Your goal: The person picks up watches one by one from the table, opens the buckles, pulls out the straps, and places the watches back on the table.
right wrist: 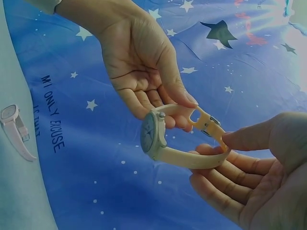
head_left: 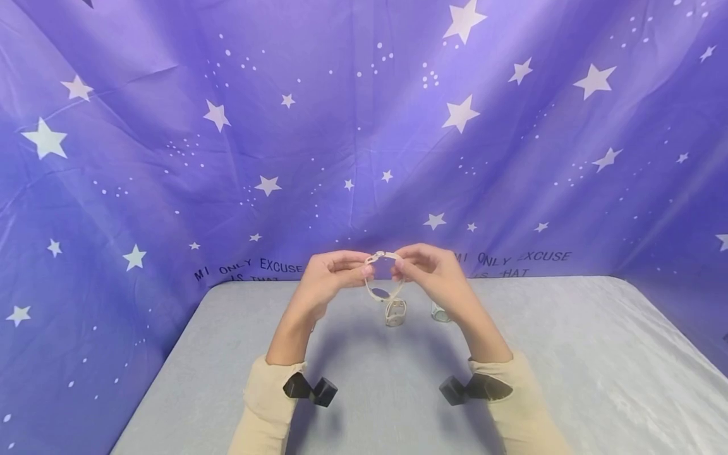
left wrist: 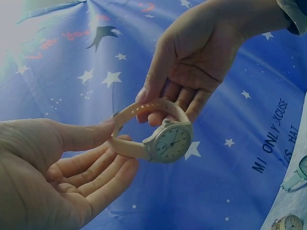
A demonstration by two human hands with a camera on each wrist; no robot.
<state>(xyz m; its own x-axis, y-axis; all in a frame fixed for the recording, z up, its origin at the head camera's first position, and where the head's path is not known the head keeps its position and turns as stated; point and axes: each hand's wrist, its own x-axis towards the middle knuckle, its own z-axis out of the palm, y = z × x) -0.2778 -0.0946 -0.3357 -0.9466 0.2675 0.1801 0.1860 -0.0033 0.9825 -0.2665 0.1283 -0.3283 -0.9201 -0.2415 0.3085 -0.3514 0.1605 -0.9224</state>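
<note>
A cream wristwatch (head_left: pixel 381 292) is held up above the table between both hands, its round dial (left wrist: pixel 171 143) facing down and away in the head view. My left hand (head_left: pixel 328 278) pinches one side of the strap between thumb and fingers. On the other side, the right hand (head_left: pixel 433 272) pinches the strap likewise. The strap curves round into a loop, with a metal buckle (right wrist: pixel 211 125) between the two hands in the right wrist view. Whether the buckle is fastened I cannot tell.
On the grey cloth-covered table (head_left: pixel 375 392) stands a beige watch (head_left: pixel 395 313) below the held one. A pale green watch (head_left: pixel 440 313) lies partly behind the right wrist. A pink watch (right wrist: pixel 17 129) shows in the right wrist view. A purple star-patterned curtain (head_left: pixel 352 139) hangs behind.
</note>
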